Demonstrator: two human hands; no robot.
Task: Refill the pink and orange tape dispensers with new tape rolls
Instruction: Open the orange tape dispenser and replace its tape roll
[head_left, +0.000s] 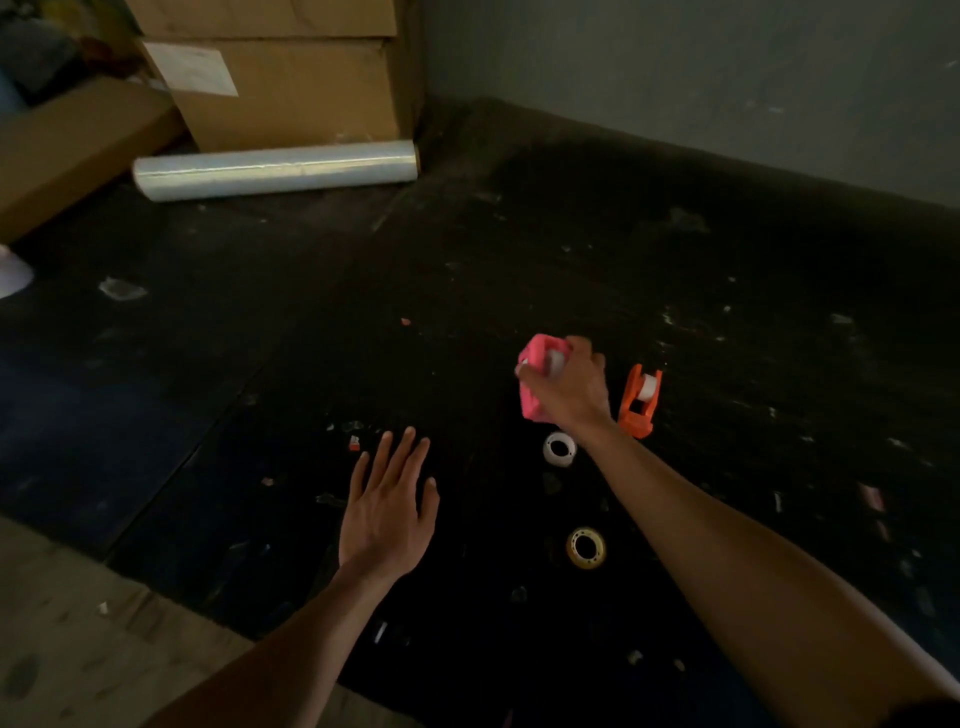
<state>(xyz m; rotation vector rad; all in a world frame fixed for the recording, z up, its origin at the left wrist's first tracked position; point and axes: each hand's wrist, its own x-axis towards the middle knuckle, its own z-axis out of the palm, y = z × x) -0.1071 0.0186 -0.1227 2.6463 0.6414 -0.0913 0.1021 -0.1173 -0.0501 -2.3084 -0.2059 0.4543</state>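
My right hand (569, 389) grips the pink tape dispenser (535, 376) above the dark mat, with a white roll showing inside it. Just right of that hand lies the orange tape dispenser (640, 402), which holds a white roll. A white tape roll (559, 449) lies flat on the mat below my right wrist. Nearer to me lies a yellowish tape roll (586, 547). My left hand (387, 506) hovers palm down over the mat to the left, fingers spread, holding nothing.
A large roll of clear stretch film (275, 169) lies at the back left in front of stacked cardboard boxes (285, 88). A grey wall (727, 78) bounds the mat at the back. Scraps of tape litter the black mat (467, 270).
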